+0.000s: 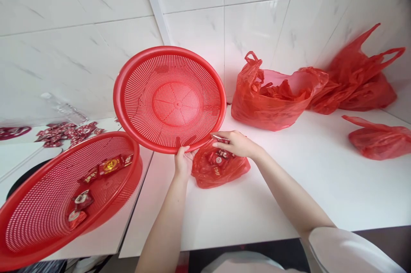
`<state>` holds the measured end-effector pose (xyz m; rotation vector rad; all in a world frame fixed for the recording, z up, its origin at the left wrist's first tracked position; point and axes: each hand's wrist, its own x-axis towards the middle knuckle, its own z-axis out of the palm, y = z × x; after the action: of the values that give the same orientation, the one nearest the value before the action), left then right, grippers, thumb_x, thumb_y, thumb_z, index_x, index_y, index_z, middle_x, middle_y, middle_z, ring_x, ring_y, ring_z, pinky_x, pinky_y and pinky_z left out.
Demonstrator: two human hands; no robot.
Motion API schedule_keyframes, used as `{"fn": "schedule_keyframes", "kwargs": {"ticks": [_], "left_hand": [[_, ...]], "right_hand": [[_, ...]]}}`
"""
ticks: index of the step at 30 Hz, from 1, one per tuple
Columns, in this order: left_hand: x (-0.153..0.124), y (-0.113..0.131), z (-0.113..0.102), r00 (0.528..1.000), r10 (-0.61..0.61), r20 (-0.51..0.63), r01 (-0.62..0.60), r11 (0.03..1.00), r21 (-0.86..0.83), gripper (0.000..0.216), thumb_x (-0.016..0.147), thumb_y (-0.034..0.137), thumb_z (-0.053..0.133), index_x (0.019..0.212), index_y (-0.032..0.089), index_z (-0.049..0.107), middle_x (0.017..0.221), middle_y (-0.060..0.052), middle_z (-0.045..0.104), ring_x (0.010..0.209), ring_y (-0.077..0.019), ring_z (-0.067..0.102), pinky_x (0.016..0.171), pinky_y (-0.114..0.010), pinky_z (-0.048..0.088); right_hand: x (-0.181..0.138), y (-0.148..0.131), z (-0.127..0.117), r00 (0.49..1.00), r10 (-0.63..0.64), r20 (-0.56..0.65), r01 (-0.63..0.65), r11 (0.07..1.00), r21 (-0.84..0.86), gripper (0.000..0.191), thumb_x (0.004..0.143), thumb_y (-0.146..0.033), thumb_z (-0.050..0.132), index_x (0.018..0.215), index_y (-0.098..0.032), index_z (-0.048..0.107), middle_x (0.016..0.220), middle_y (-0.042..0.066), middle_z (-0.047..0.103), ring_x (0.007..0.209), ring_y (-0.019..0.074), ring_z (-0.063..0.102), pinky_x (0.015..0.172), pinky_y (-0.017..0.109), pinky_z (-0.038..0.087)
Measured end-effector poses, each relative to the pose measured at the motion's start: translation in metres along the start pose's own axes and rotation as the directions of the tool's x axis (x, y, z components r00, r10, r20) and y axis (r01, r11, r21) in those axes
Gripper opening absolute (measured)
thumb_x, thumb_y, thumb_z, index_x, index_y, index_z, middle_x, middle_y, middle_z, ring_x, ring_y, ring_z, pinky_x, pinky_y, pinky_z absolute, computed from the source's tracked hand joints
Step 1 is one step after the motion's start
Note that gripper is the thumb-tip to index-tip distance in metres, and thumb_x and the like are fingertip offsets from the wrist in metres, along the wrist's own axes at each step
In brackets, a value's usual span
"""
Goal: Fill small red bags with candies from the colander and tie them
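Left hand [183, 163] pinching lower rim of tilted round red plastic mesh basket [169, 98], frame centre. Right hand [236, 143] just right, closing on small red packet [220, 138] above small red plastic bag [218, 170] on white desk [289, 191].

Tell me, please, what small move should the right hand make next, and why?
Probably lift the right hand with its small packet out of the little red bag and drop it into the tilted basket. The left hand holds that basket up by its lower rim, and it looks empty.
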<state>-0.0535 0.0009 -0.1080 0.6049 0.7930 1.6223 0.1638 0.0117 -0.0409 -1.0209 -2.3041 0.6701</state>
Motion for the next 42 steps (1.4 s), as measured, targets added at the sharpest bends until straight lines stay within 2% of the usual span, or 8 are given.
{"fn": "schedule_keyframes", "kwargs": {"ticks": [9, 15, 18, 22, 26, 31, 37, 42], "left_hand": [[-0.001, 0.005, 0.0, 1.0, -0.017, 0.003, 0.017, 0.999, 0.049, 0.011, 0.067, 0.019, 0.06, 0.076, 0.016, 0.064, 0.082, -0.005, 0.071, 0.083, -0.0182, 0.067, 0.078, -0.031, 0.055], [-0.011, 0.012, 0.003, 0.972, -0.016, 0.235, -0.002, 0.997, 0.077, 0.027, 0.066, 0.035, 0.068, 0.087, 0.02, 0.063, 0.094, -0.006, 0.068, 0.085, -0.0235, 0.067, 0.076, -0.04, 0.055], [-0.005, 0.013, -0.001, 0.985, 0.173, 0.023, -0.174, 0.983, 0.064, 0.043, 0.073, 0.039, 0.062, 0.112, 0.023, 0.054, 0.099, -0.007, 0.066, 0.079, -0.0214, 0.067, 0.075, -0.039, 0.053], [0.014, 0.02, -0.019, 0.771, 0.393, -0.501, -0.324, 0.919, 0.224, 0.07, 0.075, 0.02, 0.055, 0.138, 0.028, 0.025, 0.105, -0.005, 0.06, 0.066, -0.0119, 0.061, 0.065, -0.028, 0.05], [0.023, 0.035, -0.034, 0.648, 0.526, -0.551, -0.389, 0.85, 0.355, 0.068, 0.072, 0.012, 0.049, 0.133, 0.032, 0.027, 0.107, -0.002, 0.056, 0.06, -0.0079, 0.056, 0.055, -0.023, 0.044], [0.017, 0.034, -0.028, 0.699, 0.56, -0.445, -0.397, 0.822, 0.409, 0.055, 0.068, 0.015, 0.056, 0.119, 0.025, 0.038, 0.095, 0.0, 0.058, 0.056, -0.0075, 0.054, 0.049, -0.019, 0.038], [0.001, -0.004, -0.007, 0.893, 0.438, -0.098, -0.371, 0.843, 0.39, 0.042, 0.07, 0.02, 0.062, 0.109, 0.024, 0.048, 0.1, -0.001, 0.059, 0.055, -0.0066, 0.052, 0.049, -0.02, 0.039], [-0.012, -0.018, -0.001, 0.924, 0.379, 0.06, -0.37, 0.838, 0.402, 0.037, 0.073, 0.022, 0.066, 0.108, 0.024, 0.053, 0.122, -0.004, 0.055, 0.066, -0.0072, 0.055, 0.052, -0.019, 0.04]], "right_hand": [[0.009, 0.018, 0.01, 0.906, 0.33, -0.266, -0.236, 0.914, 0.33, 0.038, 0.092, -0.045, 0.051, 0.117, -0.016, 0.056, 0.117, 0.014, 0.064, 0.099, 0.0207, 0.066, 0.09, 0.039, 0.051], [0.01, 0.013, -0.002, 0.914, 0.396, -0.094, -0.094, 0.431, 0.898, 0.028, 0.086, -0.039, 0.062, 0.106, -0.021, 0.059, 0.101, 0.005, 0.072, 0.08, 0.0155, 0.07, 0.08, 0.035, 0.058], [0.005, 0.002, -0.012, 0.881, 0.445, -0.159, 0.016, 0.309, 0.951, 0.024, 0.084, -0.038, 0.066, 0.099, -0.021, 0.061, 0.096, 0.003, 0.073, 0.076, 0.0148, 0.07, 0.078, 0.033, 0.059], [-0.001, -0.007, -0.02, 0.865, 0.48, -0.145, 0.002, 0.286, 0.958, 0.018, 0.084, -0.036, 0.066, 0.089, -0.019, 0.061, 0.093, 0.004, 0.073, 0.079, 0.0149, 0.071, 0.081, 0.032, 0.058], [-0.004, -0.01, -0.023, 0.841, 0.52, -0.149, -0.012, 0.294, 0.956, 0.011, 0.089, -0.029, 0.06, 0.091, -0.019, 0.061, 0.097, 0.003, 0.072, 0.082, 0.0154, 0.072, 0.075, 0.029, 0.058], [-0.007, -0.014, -0.031, 0.827, 0.543, -0.142, -0.057, 0.332, 0.941, 0.012, 0.093, -0.028, 0.054, 0.097, -0.019, 0.061, 0.099, 0.005, 0.073, 0.085, 0.0174, 0.072, 0.07, 0.027, 0.058], [-0.013, -0.026, -0.039, 0.882, 0.466, -0.067, -0.073, 0.275, 0.959, 0.016, 0.092, -0.03, 0.054, 0.1, -0.018, 0.061, 0.112, 0.01, 0.07, 0.089, 0.0194, 0.072, 0.067, 0.025, 0.058], [-0.018, -0.032, -0.042, 0.917, 0.399, 0.007, -0.116, 0.249, 0.961, 0.018, 0.093, -0.032, 0.054, 0.102, -0.018, 0.059, 0.112, 0.011, 0.07, 0.095, 0.0217, 0.072, 0.066, 0.025, 0.059]]}}
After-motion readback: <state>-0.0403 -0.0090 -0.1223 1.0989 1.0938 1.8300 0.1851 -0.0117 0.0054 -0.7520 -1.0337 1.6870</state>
